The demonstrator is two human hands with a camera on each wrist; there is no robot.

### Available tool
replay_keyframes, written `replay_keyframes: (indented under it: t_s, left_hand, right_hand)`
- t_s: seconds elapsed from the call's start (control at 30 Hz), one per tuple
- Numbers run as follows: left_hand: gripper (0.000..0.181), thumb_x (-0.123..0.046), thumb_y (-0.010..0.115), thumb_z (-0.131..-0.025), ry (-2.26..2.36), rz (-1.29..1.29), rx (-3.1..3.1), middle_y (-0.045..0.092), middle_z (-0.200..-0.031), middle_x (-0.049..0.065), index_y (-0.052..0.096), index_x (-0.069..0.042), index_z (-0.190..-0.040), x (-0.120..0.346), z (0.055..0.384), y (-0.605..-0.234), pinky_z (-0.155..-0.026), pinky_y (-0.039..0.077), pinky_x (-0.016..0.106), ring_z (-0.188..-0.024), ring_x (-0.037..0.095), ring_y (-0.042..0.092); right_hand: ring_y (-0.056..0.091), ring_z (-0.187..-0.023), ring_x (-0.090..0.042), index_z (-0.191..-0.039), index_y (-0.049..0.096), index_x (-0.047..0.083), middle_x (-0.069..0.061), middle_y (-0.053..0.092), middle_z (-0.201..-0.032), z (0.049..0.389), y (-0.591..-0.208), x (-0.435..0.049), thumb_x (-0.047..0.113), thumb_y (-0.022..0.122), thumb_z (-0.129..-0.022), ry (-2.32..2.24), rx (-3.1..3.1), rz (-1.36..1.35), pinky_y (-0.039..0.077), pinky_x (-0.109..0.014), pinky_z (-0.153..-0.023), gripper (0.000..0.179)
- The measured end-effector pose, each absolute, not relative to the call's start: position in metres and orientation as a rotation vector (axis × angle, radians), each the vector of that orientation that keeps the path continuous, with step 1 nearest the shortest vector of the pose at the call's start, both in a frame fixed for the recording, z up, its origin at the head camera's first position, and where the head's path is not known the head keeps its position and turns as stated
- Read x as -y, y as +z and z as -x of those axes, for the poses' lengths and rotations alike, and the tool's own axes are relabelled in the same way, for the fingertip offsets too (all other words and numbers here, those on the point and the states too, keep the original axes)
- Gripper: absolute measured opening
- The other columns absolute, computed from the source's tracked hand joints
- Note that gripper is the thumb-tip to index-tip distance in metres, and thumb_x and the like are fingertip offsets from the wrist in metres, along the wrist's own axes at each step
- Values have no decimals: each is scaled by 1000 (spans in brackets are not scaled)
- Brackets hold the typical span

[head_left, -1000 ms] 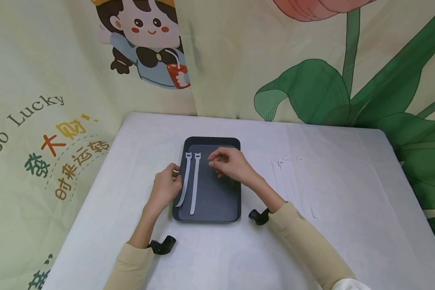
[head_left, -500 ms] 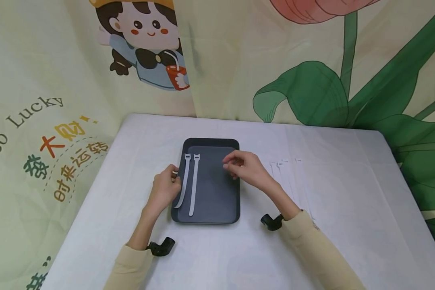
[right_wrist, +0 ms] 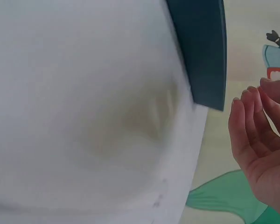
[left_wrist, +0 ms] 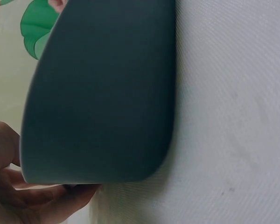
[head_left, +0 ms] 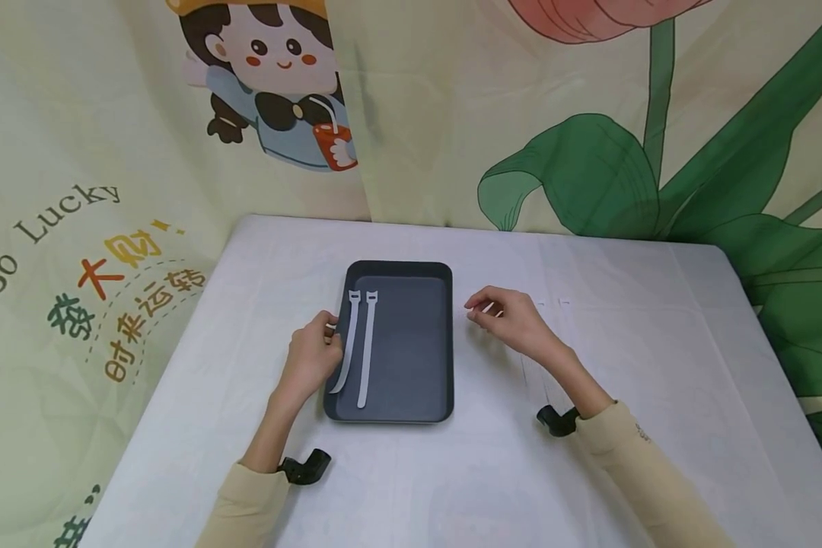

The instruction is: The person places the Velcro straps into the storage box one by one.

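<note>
A dark grey rectangular tray [head_left: 411, 350] lies on the table. Along its left side are two white straps with slotted heads, a slightly curved one [head_left: 351, 331] by the wall and a straight one [head_left: 367, 342] beside it. My left hand [head_left: 310, 356] holds the tray's left rim; in the left wrist view its thumb and fingers bend around the edge of the tray wall. To the right of the tray, my right hand [head_left: 514, 318] hovers over the cloth. Its fingers [right_wrist: 252, 121] are loosely bent with nothing between them.
Faint white straps [head_left: 565, 303] lie on the white tablecloth [head_left: 685, 365] at the right, partly behind my right hand and forearm. A printed curtain [head_left: 418, 114] hangs behind the table. Black wrist cameras sit below each hand.
My right hand has moved right, from over the middle of the tray to beyond its right edge. The left hand, the tray and the two straps in it have stayed put.
</note>
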State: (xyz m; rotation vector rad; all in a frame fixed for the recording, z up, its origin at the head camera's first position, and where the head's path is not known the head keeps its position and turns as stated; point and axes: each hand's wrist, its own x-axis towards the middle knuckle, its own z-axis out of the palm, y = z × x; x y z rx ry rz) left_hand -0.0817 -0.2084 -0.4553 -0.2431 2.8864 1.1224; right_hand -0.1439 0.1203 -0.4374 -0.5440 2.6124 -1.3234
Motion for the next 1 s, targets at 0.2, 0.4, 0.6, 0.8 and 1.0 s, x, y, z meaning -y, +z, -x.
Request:
replay_keyframes:
  t_s: [0.2,0.4,0.6,0.8,1.0]
  left_hand:
    - [31,-3,50,-97,1110,236,-2902,72,-108,30,59,7,-125,210,82,-457,-75,59,48,-93,38,73]
    - [30,-3,50,-97,1119,226,-2903,72,-107,30,59,8,-124,209,84,-457,-74,59,48,-92,38,73]
    - [30,-2,50,-97,1122,240,-2892,72,-108,31,59,8,-123,208,83,-456,-73,59,47,-91,38,73]
    - [31,-2,50,-96,1122,250,-2878,72,-109,31,59,8,-124,210,83,-454,-74,59,48,-93,39,73]
    - [31,-3,50,-96,1135,253,-2875,71,-109,31,59,8,-124,209,83,-454,-74,59,47,-93,38,73]
  right_hand:
    - [67,-88,-25,-113,73,4,-11,74,-106,148,-443,-149,12,69,-97,-1266,-2662,445,54,-32,-70,18]
    - [66,-93,-27,-115,73,3,-12,73,-108,154,-450,-176,13,67,-99,-1230,-2691,363,53,-29,-71,20]
    - [67,-98,-32,-114,72,0,-16,74,-110,155,-453,-191,8,67,-98,-1193,-2757,354,56,-40,-79,19]
    - [68,-102,-35,-119,68,-3,-21,72,-113,157,-459,-196,1,65,-96,-1181,-2832,393,56,-50,-91,23]
    - [66,-105,-36,-121,68,-4,-22,70,-118,161,-466,-197,0,64,-96,-1121,-2849,367,56,-50,-89,26]
